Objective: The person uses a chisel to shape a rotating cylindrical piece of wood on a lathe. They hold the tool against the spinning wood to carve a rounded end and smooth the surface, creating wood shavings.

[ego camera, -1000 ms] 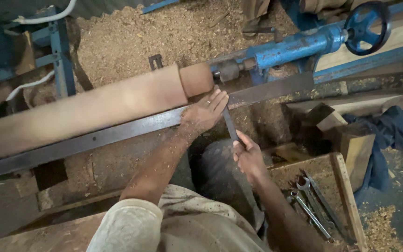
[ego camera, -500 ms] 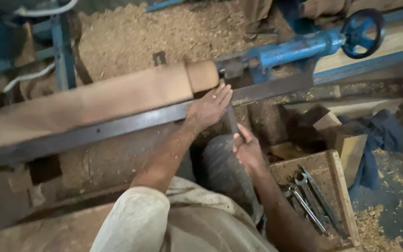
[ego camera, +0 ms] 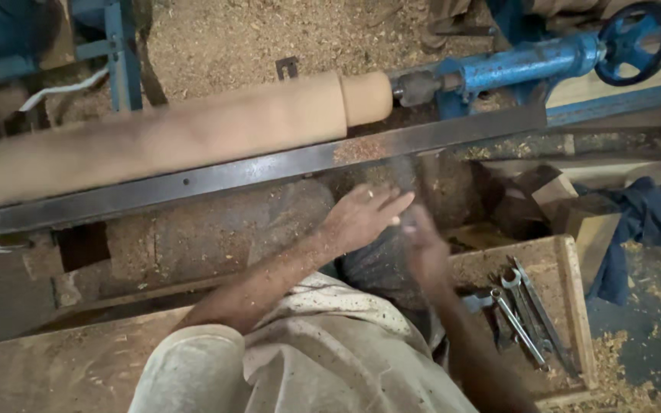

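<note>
A long pale wooden cylinder [ego camera: 193, 138] is mounted on a lathe, its narrower end [ego camera: 367, 98] meeting the blue tailstock [ego camera: 529, 61]. A dark steel rail [ego camera: 269, 168] runs in front of it. Below the rail, my left hand [ego camera: 365, 216] is stretched out flat with fingers together, holding nothing. My right hand [ego camera: 424, 246] is just beside it, nearly touching the left fingertips, and is blurred by motion. A faint grey streak rises from between the hands toward the rail. I cannot tell whether the right hand grips anything.
A blue handwheel [ego camera: 636, 38] sits at the top right. A wooden box [ego camera: 568, 291] at the right holds several wrenches [ego camera: 518, 310]. Wood blocks [ego camera: 587, 222] and a dark blue cloth [ego camera: 640, 222] lie beyond it. Sawdust covers the floor [ego camera: 216, 38].
Both hands have dropped from the rail to below it. The long metal tool held earlier against the rail is no longer clearly visible. The right hand is now blurred.
</note>
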